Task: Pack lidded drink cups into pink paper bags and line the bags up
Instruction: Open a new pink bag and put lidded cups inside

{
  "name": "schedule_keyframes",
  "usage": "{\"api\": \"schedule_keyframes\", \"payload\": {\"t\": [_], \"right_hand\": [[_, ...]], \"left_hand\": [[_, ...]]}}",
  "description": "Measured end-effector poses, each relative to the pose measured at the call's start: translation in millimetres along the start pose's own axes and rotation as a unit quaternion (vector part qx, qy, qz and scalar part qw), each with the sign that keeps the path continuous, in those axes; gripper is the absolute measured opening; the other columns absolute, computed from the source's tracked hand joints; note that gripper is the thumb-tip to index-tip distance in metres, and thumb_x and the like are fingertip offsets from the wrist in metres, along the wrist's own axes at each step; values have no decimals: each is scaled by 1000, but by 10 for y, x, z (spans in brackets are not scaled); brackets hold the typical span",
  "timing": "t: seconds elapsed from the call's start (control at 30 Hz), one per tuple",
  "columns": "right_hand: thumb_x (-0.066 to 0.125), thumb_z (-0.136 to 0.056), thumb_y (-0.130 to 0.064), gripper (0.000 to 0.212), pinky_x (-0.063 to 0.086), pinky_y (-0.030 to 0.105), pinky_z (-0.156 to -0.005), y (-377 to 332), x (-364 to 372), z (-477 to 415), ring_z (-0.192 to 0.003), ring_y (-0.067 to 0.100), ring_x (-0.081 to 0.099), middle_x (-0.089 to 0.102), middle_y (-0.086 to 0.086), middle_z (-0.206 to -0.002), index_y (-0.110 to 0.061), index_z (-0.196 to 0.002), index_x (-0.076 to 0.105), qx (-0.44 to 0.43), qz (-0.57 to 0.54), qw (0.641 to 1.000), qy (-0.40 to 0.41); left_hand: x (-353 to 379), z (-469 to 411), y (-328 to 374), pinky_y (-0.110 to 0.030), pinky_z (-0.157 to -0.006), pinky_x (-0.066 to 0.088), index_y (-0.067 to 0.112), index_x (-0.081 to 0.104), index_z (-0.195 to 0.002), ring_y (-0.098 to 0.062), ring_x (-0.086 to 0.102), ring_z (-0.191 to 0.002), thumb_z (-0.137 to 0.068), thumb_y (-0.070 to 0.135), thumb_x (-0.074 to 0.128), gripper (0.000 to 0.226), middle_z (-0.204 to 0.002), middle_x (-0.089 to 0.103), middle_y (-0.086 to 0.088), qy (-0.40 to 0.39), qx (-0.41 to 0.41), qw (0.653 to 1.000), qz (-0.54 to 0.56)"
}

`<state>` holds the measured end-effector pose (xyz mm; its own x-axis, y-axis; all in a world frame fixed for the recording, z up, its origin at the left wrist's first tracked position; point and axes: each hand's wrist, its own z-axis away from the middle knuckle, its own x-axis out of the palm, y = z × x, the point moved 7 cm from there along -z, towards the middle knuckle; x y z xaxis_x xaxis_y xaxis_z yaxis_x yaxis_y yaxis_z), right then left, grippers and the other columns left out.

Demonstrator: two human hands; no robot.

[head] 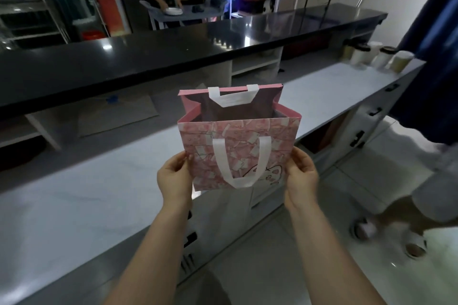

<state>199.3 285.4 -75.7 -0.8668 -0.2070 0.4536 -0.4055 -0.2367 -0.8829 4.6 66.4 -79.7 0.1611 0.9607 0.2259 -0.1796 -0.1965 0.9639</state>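
I hold a pink patterned paper bag (238,146) with white ribbon handles in the air above the front edge of the white counter (99,193). Its mouth stands open and the inside looks dark, with nothing visible in it. My left hand (174,178) grips the bag's lower left edge. On the opposite side my right hand (302,176) grips the lower right edge. Several lidded drink cups (379,57) stand at the far right end of the counter, apart from the bag.
A black raised bar top (173,54) runs behind the counter, with open shelves beneath. A flat brown sheet (116,116) lies at the counter's back. A person in dark clothes and slippers (421,131) stands at the right. Another person handles plates (173,10) far behind.
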Motion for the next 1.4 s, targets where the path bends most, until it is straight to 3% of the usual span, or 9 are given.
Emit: {"api": "schedule_keyframes", "payload": {"t": [0.1,0.27,0.47,0.67,0.83,1.0,1.13,1.27,1.4], "right_hand": [[67,-89,-4,17,54,16,-62,-226,-326,-488,-78,5,70,75,-9,-86,-20,-94,70,0,-5,1000,18],[66,-88,-4,18,54,18,-63,-429,-750,-1261,-78,6,71,75,-10,-86,-21,-91,70,10,-18,999,43],[66,-89,-7,16,54,17,-64,-569,-879,-2184,-79,5,69,74,-8,-89,-23,-91,69,-1,-14,997,71],[68,-89,-11,14,55,20,-73,-778,-875,-3337,-92,9,70,75,-7,-97,-21,-98,68,-37,-5,998,56],[58,-93,-2,21,55,20,-69,-1084,-798,-4435,-91,9,70,75,-5,-100,-19,-104,64,-63,36,997,29],[57,-93,2,28,55,34,-86,-1381,-623,-5552,-106,21,65,67,10,-118,-12,-117,58,-66,97,993,15],[56,-89,12,42,55,19,-76,-1393,-613,-6215,-99,7,67,65,4,-121,-11,-125,52,-65,137,988,-3],[53,-87,18,53,54,18,-76,-1377,-683,-6859,-101,-1,65,64,-5,-121,-18,-126,49,-51,168,984,-25],[48,-84,20,59,56,23,-77,-1434,-759,-7645,-103,3,65,66,-8,-118,-21,-128,49,-38,170,984,-44]], "left_hand": [[645,80,-105,-39,-79,59,37,77,-71,-10,72,-80,-90,8,68,36,-81,75,10,-14,7,1000,-11],[1513,108,-359,-38,-79,60,27,75,-82,-14,72,-85,-92,12,66,20,-86,76,6,-29,-10,999,-40],[2439,-208,-594,-41,-82,59,25,74,-80,-17,71,-87,-91,10,66,21,-85,75,6,-22,-28,999,-40],[3595,-832,-876,-49,-89,57,28,72,-82,-21,70,-92,-90,11,68,19,-94,74,2,-46,-38,998,-17],[4799,-1460,-1096,-48,-91,55,29,70,-81,-22,69,-93,-88,9,70,21,-95,73,0,-82,-56,995,20],[5874,-2073,-1173,-47,-93,54,26,70,-87,-18,69,-93,-88,7,69,20,-95,72,3,-110,-60,991,38],[6458,-2396,-1368,-47,-92,55,30,71,-82,-19,69,-93,-87,7,70,24,-89,73,7,-88,-59,994,35],[6949,-2537,-1612,-46,-92,55,31,72,-81,-16,69,-90,-88,6,69,26,-89,74,8,-66,-64,995,32],[7499,-2666,-1759,-43,-90,56,32,72,-80,-17,70,-92,-88,9,70,24,-88,75,9,-44,-40,998,20]]}}
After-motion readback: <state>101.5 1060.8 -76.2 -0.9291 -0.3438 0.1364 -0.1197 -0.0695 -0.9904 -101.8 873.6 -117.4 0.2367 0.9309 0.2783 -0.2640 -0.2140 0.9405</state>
